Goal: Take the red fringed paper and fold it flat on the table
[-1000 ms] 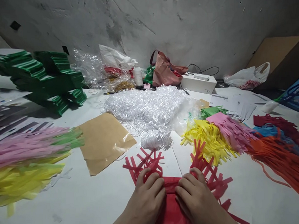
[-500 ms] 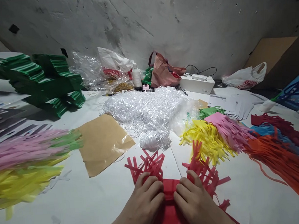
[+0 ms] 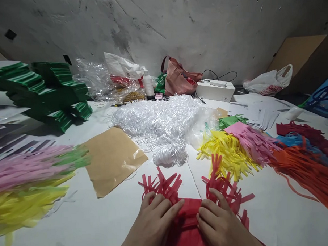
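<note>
A red fringed paper sheet (image 3: 191, 207) lies on the white table at the near edge, its cut strips fanning out to the left and right. My left hand (image 3: 154, 221) presses on its left part, fingers together and curled down onto the paper. Beside it, my right hand (image 3: 218, 224) presses on the right part in the same way. Both hands grip the paper's folded middle between them.
White cord pile (image 3: 164, 123) and a brown paper sheet (image 3: 112, 159) lie ahead. Yellow and pink fringes (image 3: 235, 149), orange and blue ones (image 3: 304, 164) sit right; pink, green, yellow fringes (image 3: 30, 179) left. Green folded stacks (image 3: 45, 92), bags, a white bottle (image 3: 148, 83) and white box (image 3: 215, 91) line the wall.
Both hands have slid slightly toward me and apart on the red paper, gathering its middle; the fringes have bunched closer to my fingers.
</note>
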A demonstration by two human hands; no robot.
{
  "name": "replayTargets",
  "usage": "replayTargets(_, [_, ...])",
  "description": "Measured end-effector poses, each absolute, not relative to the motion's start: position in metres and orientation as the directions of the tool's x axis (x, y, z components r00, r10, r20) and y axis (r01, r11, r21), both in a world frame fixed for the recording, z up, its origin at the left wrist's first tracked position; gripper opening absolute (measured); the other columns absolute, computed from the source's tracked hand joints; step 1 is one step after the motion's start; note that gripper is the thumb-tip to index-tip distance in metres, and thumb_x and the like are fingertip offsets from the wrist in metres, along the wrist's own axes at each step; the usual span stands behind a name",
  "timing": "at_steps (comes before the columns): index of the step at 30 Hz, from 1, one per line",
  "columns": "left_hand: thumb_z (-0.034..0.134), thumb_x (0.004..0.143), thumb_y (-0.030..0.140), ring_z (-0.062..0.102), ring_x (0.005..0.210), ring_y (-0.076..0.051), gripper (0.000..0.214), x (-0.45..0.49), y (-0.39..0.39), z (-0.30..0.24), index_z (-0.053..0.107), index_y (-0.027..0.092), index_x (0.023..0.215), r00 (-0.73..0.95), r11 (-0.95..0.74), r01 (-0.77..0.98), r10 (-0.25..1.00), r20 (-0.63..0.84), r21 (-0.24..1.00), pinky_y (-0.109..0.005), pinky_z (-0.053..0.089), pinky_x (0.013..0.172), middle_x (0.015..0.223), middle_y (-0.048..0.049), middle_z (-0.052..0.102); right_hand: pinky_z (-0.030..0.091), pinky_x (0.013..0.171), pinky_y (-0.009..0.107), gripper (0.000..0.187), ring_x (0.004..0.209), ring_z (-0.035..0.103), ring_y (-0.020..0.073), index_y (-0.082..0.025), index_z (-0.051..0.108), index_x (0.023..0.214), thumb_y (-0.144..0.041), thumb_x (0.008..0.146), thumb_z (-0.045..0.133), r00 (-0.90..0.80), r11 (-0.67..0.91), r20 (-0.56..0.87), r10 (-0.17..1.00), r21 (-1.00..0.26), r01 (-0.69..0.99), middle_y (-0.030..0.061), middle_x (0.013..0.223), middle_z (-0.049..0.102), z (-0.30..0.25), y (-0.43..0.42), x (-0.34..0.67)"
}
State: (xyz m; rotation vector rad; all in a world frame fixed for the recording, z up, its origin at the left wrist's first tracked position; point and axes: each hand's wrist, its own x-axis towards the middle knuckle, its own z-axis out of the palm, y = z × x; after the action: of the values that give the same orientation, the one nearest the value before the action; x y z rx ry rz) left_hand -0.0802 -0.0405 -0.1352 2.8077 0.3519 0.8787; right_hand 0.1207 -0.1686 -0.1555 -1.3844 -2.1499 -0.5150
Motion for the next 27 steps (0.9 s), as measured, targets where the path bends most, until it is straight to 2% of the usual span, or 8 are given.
replayTargets(5, [0.051, 0.088, 0.006, 0.052, 0.069, -0.021, 0.025, -0.076, -0.028, -0.134, 0.060, 0.023, 0.072, 0.812, -0.932, 0.297, 0.361, 0.459, 0.207, -0.040, 0.029, 0.085, 0.069, 0.0009, 0.064, 0.019, 0.118, 0.055, 0.034, 0.081, 0.057, 0.0195, -0.015, 0.064, 0.080, -0.005, 0.101, 0.038, -0.330, 0.384, 0.606, 0.724, 0.043, 0.922, 0.0023, 0.076, 0.060, -0.158, -0.170, 0.120])
replayTargets(9, [0.045, 0.090, 0.004, 0.058, 0.074, -0.025, 0.025, -0.094, -0.010, -0.127, 0.062, 0.022, 0.084, 0.758, -0.864, 0.496, 0.478, 0.443, 0.084, -0.043, 0.032, 0.083, 0.078, -0.0029, 0.068, 0.018, 0.118, 0.055, 0.029, 0.083, 0.059, 0.0201, -0.017, 0.066, 0.085, -0.005, 0.098, 0.043, -0.311, 0.364, 0.580, 0.753, 0.027, 0.931, 0.0019, 0.078, 0.062, -0.157, -0.173, 0.120])
replayTargets(12, [0.045, 0.091, 0.007, 0.060, 0.085, -0.029, 0.025, -0.103, -0.005, -0.120, 0.063, 0.016, 0.106, 0.672, -0.795, 0.606, 0.514, 0.533, 0.003, -0.045, 0.035, 0.081, 0.094, -0.0108, 0.070, 0.017, 0.120, 0.054, 0.029, 0.082, 0.059, 0.0199, -0.018, 0.065, 0.084, -0.003, 0.096, 0.044, -0.313, 0.358, 0.573, 0.757, 0.037, 0.933, 0.0014, 0.077, 0.061, -0.155, -0.174, 0.119])
replayTargets(15, [0.046, 0.095, 0.008, 0.057, 0.101, -0.030, 0.029, -0.096, -0.019, -0.115, 0.061, 0.013, 0.120, 0.700, -0.910, 0.415, 0.339, 0.628, 0.029, -0.046, 0.038, 0.090, 0.110, -0.0147, 0.069, 0.017, 0.119, 0.055, 0.027, 0.082, 0.059, 0.0209, -0.017, 0.066, 0.084, -0.004, 0.095, 0.045, -0.319, 0.343, 0.557, 0.767, 0.064, 0.937, 0.0018, 0.077, 0.061, -0.153, -0.174, 0.117])
replayTargets(17, [0.047, 0.098, 0.013, 0.057, 0.102, -0.026, 0.024, -0.084, -0.036, -0.117, 0.064, 0.017, 0.114, 0.766, -0.982, 0.183, 0.169, 0.621, 0.041, -0.043, 0.036, 0.098, 0.109, -0.0091, 0.071, 0.018, 0.119, 0.056, 0.030, 0.082, 0.058, 0.0214, -0.017, 0.067, 0.085, -0.005, 0.097, 0.042, -0.322, 0.342, 0.560, 0.764, 0.073, 0.937, 0.0023, 0.077, 0.060, -0.153, -0.174, 0.117])
replayTargets(19, [0.046, 0.099, 0.017, 0.059, 0.090, -0.022, 0.020, -0.073, -0.051, -0.126, 0.066, 0.020, 0.102, 0.823, -0.997, 0.070, 0.075, 0.563, 0.031, -0.040, 0.034, 0.100, 0.096, -0.0028, 0.073, 0.018, 0.119, 0.055, 0.035, 0.082, 0.058, 0.0211, -0.016, 0.068, 0.086, -0.004, 0.099, 0.037, -0.316, 0.344, 0.583, 0.748, 0.066, 0.937, 0.0030, 0.076, 0.061, -0.153, -0.174, 0.116])
replayTargets(22, [0.047, 0.096, 0.013, 0.055, 0.072, -0.019, 0.022, -0.069, -0.059, -0.144, 0.063, 0.021, 0.084, 0.856, -0.994, 0.104, 0.103, 0.506, 0.025, -0.039, 0.035, 0.093, 0.077, 0.0005, 0.068, 0.019, 0.119, 0.053, 0.040, 0.084, 0.059, 0.0205, -0.014, 0.069, 0.087, -0.005, 0.101, 0.033, -0.293, 0.348, 0.621, 0.727, 0.034, 0.937, 0.0044, 0.079, 0.063, -0.153, -0.174, 0.116])
replayTargets(27, [0.049, 0.093, 0.012, 0.055, 0.073, -0.020, 0.021, -0.082, -0.051, -0.155, 0.061, 0.020, 0.079, 0.820, -0.979, 0.139, 0.198, 0.538, 0.149, -0.041, 0.033, 0.091, 0.076, -0.0002, 0.067, 0.014, 0.120, 0.055, 0.038, 0.089, 0.061, 0.0212, -0.015, 0.066, 0.082, -0.008, 0.103, 0.035, -0.286, 0.369, 0.606, 0.742, -0.014, 0.929, 0.0047, 0.083, 0.066, -0.156, -0.174, 0.120])
